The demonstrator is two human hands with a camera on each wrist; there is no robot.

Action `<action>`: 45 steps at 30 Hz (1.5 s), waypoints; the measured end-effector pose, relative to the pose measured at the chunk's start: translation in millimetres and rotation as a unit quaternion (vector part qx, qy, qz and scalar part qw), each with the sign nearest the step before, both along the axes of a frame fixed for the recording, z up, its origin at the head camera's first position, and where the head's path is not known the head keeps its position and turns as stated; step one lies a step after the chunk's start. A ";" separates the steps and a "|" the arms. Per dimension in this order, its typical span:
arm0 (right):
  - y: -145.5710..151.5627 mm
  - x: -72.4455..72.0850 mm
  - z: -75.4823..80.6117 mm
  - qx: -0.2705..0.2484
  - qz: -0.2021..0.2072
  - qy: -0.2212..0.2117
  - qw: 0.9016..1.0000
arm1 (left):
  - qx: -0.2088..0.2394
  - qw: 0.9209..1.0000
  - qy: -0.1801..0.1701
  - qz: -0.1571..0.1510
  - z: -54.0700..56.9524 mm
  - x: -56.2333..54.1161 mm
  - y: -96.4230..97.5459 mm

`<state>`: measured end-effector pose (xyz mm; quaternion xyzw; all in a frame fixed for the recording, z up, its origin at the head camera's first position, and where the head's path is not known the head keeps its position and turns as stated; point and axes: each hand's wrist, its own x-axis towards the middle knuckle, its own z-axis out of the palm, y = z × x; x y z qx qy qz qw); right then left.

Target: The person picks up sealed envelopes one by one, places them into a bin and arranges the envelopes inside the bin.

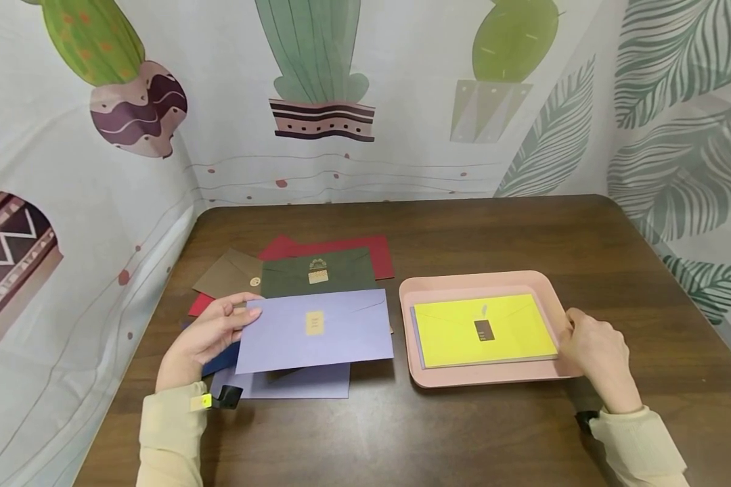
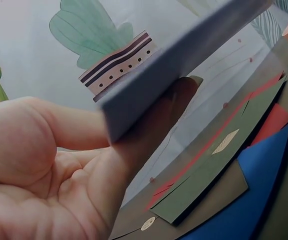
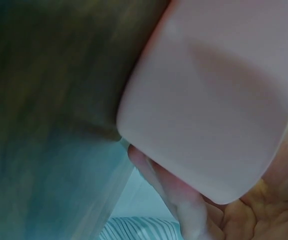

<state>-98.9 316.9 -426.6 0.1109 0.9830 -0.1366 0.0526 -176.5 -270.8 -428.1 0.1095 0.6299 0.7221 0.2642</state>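
Observation:
My left hand [image 1: 210, 331] pinches the left edge of a lavender envelope [image 1: 347, 335] between thumb and fingers, raised above other envelopes. In the left wrist view this envelope [image 2: 149, 75] appears nearly edge-on and blurred. On the right, my right hand [image 1: 598, 352] grips the right end of a pink tray [image 1: 475, 375]. The right wrist view shows fingers [image 3: 179, 195] at the rim of the pink tray [image 3: 209, 110]. Inside the tray lies a yellow envelope [image 1: 451, 331] with a dark label, and a lavender edge peeks out beneath it.
Under and behind the held envelope, a loose pile has a dark green envelope [image 1: 347, 274], a brown one [image 1: 228, 270], a red one [image 1: 382, 257], a blue one [image 1: 222, 360] and another lavender one [image 1: 323, 385]. A patterned cloth [image 1: 402, 169] hangs behind the wooden table [image 1: 402, 439].

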 end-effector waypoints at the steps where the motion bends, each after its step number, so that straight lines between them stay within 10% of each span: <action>1: 0.0 0.1 0.0 0.000 0.000 0.000 1.000 | 0.000 1.000 0.000 0.000 0.1 0.3 0.6; 45: -0.7 0.0 0.7 -0.004 0.000 0.005 1.000 | -0.003 1.000 0.001 -0.022 -2.0 -9.8 52.1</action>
